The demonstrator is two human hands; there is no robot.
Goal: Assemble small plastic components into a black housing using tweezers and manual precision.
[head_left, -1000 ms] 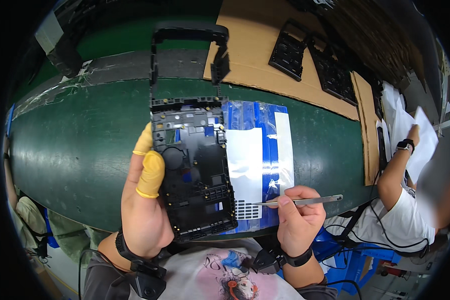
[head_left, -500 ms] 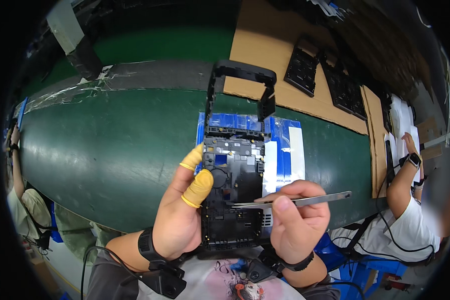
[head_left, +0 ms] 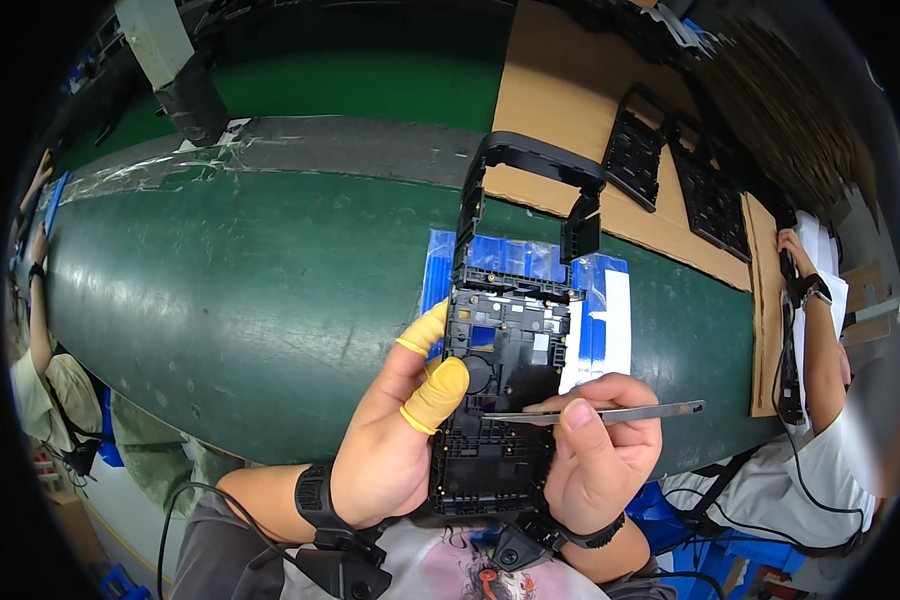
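From afar I judge it partway: left hand (head_left: 382,468) grips the frame (head_left: 515,375), right hand (head_left: 600,455) pinches tweezers (head_left: 650,411) pointing left of its fingers, remainder unclear

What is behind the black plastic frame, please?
Behind the black plastic frame, parts of a blue sheet, the green table and cardboard show; whatever its solid parts cover cannot be seen.

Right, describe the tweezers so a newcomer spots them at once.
Over the green table, find the big black plastic frame in the person's left hand. The tweezers are in the right hand, pointing left across the frame's middle. They're a slim, silvery metal strip, unlike the broad black plastic around their tips.
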